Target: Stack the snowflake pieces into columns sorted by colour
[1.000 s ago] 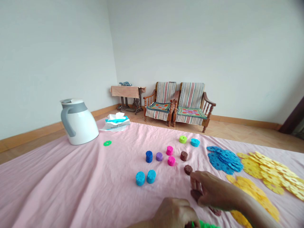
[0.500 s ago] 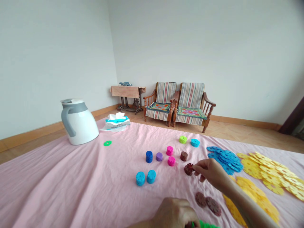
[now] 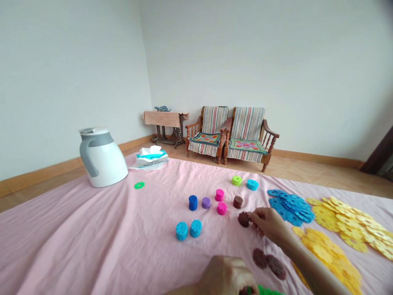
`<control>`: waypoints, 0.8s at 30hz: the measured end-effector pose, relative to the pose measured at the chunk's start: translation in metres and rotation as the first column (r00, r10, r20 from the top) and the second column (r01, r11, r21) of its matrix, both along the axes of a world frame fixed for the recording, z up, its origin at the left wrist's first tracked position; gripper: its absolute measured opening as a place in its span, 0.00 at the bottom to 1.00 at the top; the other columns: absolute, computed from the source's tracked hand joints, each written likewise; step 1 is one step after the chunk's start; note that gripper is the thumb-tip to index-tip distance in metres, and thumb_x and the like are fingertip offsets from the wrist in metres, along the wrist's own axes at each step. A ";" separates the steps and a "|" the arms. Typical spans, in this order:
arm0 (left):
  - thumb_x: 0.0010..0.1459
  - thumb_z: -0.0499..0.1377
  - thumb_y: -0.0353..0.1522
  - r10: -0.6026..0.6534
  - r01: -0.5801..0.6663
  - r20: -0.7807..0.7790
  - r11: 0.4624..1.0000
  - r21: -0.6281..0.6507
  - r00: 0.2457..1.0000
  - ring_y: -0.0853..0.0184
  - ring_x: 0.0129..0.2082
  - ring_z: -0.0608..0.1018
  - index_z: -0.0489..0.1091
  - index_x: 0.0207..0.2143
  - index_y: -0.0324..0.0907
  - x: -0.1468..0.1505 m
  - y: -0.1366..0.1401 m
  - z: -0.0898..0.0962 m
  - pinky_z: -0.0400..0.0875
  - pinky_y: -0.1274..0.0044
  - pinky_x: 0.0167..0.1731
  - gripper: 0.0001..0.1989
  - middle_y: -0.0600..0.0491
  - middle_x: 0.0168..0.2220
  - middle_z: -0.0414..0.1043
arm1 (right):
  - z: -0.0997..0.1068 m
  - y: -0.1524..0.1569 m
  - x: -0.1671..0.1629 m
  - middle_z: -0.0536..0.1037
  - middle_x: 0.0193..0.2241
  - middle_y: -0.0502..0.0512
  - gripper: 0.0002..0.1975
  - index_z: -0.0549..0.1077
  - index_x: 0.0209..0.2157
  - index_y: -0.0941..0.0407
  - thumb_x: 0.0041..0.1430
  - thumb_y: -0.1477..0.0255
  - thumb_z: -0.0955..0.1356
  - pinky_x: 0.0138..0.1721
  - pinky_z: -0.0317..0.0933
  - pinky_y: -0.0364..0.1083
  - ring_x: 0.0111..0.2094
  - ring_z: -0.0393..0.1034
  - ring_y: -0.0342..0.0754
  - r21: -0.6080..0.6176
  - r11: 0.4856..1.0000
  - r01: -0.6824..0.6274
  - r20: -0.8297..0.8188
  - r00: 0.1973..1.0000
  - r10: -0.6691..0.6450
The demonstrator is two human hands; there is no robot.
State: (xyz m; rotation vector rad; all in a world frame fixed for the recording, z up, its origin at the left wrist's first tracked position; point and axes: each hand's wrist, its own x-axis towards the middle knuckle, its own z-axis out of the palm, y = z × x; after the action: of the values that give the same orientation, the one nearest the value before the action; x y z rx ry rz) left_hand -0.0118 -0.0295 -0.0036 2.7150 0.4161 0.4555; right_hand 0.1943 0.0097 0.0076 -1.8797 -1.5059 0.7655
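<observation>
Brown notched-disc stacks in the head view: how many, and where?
2. The far brown stack stands right of the farther pink stack; the near brown stack sits at the fingertips of the right hand. Any behind that hand would be hidden.

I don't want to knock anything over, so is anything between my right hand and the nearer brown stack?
Nothing visible: your right hand is right at the right edge of the nearer brown stack. Two loose brown discs lie closer to you, out of the way.
</observation>
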 end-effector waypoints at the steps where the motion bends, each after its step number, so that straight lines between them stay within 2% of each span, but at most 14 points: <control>1: 0.50 0.66 0.28 0.000 0.000 -0.001 1.000 -0.001 1.000 0.73 0.23 0.73 0.75 0.28 0.38 0.000 0.000 0.000 0.64 0.85 0.24 0.03 0.57 0.24 0.75 | 0.000 0.000 0.000 0.74 0.15 0.51 0.16 0.66 0.16 0.54 0.53 0.62 0.63 0.20 0.57 0.41 0.16 0.67 0.43 0.011 1.000 0.007 0.019 1.000 -0.007; 7: 0.50 0.66 0.28 -0.002 0.002 0.016 1.000 0.011 1.000 0.73 0.22 0.73 0.75 0.28 0.38 -0.001 0.001 -0.004 0.64 0.85 0.23 0.03 0.57 0.23 0.74 | 0.002 0.001 0.004 0.75 0.17 0.51 0.15 0.66 0.18 0.54 0.54 0.63 0.62 0.20 0.58 0.41 0.16 0.67 0.42 -0.006 0.999 0.043 0.009 0.999 -0.043; 10: 0.51 0.66 0.29 -0.002 0.002 0.027 1.000 0.010 1.000 0.74 0.22 0.73 0.74 0.28 0.38 0.000 0.001 -0.006 0.64 0.85 0.24 0.03 0.57 0.23 0.74 | 0.009 -0.002 0.009 0.75 0.17 0.51 0.15 0.68 0.19 0.56 0.54 0.63 0.63 0.19 0.56 0.41 0.15 0.66 0.42 -0.011 1.000 0.014 0.019 1.000 -0.014; 14: 0.50 0.66 0.28 -0.015 0.015 0.033 1.000 -0.006 0.999 0.73 0.23 0.74 0.74 0.28 0.38 0.000 0.001 -0.004 0.65 0.85 0.25 0.04 0.57 0.24 0.74 | 0.029 -0.019 0.012 0.74 0.18 0.50 0.09 0.67 0.20 0.56 0.50 0.67 0.64 0.20 0.55 0.41 0.18 0.66 0.42 -0.115 0.972 -0.206 0.073 0.974 0.215; 16: 0.50 0.66 0.28 -0.013 0.014 0.036 1.000 -0.025 0.999 0.73 0.23 0.74 0.74 0.27 0.38 0.000 0.001 -0.002 0.65 0.85 0.24 0.04 0.57 0.24 0.74 | 0.040 -0.030 0.008 0.75 0.23 0.51 0.02 0.70 0.22 0.56 0.44 0.72 0.66 0.25 0.57 0.41 0.25 0.67 0.44 -0.148 0.941 -0.304 0.203 0.922 0.329; 19: 0.51 0.65 0.27 0.001 0.001 0.041 0.998 -0.060 0.999 0.73 0.24 0.74 0.73 0.26 0.38 -0.001 -0.001 -0.001 0.65 0.86 0.24 0.03 0.57 0.23 0.73 | 0.052 -0.044 0.000 0.76 0.30 0.52 0.08 0.71 0.26 0.55 0.37 0.75 0.67 0.31 0.56 0.43 0.33 0.67 0.48 -0.244 0.905 -0.349 0.344 0.841 0.417; 21: 0.51 0.65 0.28 0.008 -0.005 0.042 0.998 -0.069 0.999 0.73 0.24 0.74 0.74 0.26 0.38 -0.002 -0.001 -0.001 0.65 0.85 0.24 0.03 0.57 0.23 0.73 | 0.055 -0.048 -0.005 0.75 0.31 0.52 0.10 0.71 0.26 0.55 0.35 0.75 0.68 0.31 0.56 0.43 0.35 0.67 0.49 -0.313 0.881 -0.355 0.336 0.826 0.452; 24: 0.50 0.66 0.28 0.011 -0.008 0.043 0.998 -0.065 0.999 0.73 0.24 0.74 0.74 0.27 0.38 -0.002 -0.002 -0.002 0.65 0.85 0.24 0.03 0.57 0.23 0.73 | 0.053 -0.047 -0.009 0.75 0.31 0.52 0.11 0.69 0.26 0.55 0.34 0.76 0.67 0.31 0.55 0.43 0.35 0.67 0.50 -0.340 0.868 -0.362 0.305 0.831 0.465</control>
State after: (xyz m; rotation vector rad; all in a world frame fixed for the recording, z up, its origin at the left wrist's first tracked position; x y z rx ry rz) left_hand -0.0138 -0.0310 -0.0056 2.6372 0.4247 0.4933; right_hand 0.1855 -0.0377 0.0603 -1.9990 -2.2102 0.8694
